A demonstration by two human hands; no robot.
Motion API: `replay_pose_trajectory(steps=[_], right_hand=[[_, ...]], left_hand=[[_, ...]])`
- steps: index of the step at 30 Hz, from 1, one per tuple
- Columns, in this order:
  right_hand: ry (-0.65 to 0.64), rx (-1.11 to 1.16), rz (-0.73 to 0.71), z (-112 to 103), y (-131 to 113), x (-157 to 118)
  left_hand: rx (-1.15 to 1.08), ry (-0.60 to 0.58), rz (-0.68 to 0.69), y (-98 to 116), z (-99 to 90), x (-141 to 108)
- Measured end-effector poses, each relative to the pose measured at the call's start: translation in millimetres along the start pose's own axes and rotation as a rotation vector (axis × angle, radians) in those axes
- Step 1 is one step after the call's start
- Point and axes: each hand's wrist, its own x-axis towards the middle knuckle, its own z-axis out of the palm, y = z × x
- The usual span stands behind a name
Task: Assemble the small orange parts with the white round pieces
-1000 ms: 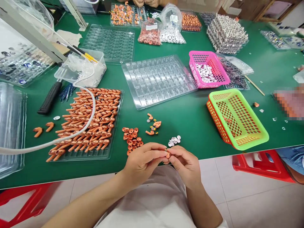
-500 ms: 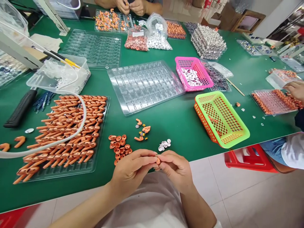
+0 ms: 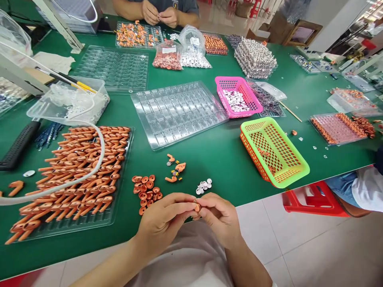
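Observation:
My left hand [image 3: 166, 217] and my right hand [image 3: 220, 218] meet at the table's front edge, fingertips pinched together. Between them is a small orange earbud part [image 3: 197, 207], mostly covered by the fingers. Just beyond lie several small white discs [image 3: 204, 185]. Left of these is a cluster of orange cup-shaped earbud caps [image 3: 146, 190]. Farther back sit a few loose orange earbud pieces [image 3: 180, 167] with small yellow bits. A clear tray heaped with orange earbud shells [image 3: 86, 171] stands to the left, with a pale tube [image 3: 100, 153] looping across it.
A flat clear tray [image 3: 179, 113] lies mid-table. Right of it are a pink basket [image 3: 220, 95] of white pieces and a green basket [image 3: 302, 175] over an orange one. A clear box [image 3: 103, 95] with tools stands left. Another person's hands [image 3: 158, 16] work across the table.
The whole view has shifted slightly, so the table things appear a little lower and farther left. Both hands keep their pinch on the small orange part. A neighbour's hand at right has left view.

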Motion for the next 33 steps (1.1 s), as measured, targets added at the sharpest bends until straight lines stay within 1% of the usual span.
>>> replay_pose_trajectory(steps=[13, 25, 33], right_hand=[[-0.022, -0.085, -0.036, -1.0, 1.9, -0.6], [-0.016, 0.028, 0.042, 3.4, -6.3, -0.3], [-0.014, -0.004, 0.018, 2.7, -5.4, 1.4]], left_hand=[[-0.029, 0.011, -0.005, -2.2, 0.1, -1.0], [-0.038, 0.022, -0.003, -3.5, -0.8, -4.6], [-0.015, 0.006, -0.010, -0.4, -2.0, -4.1]])
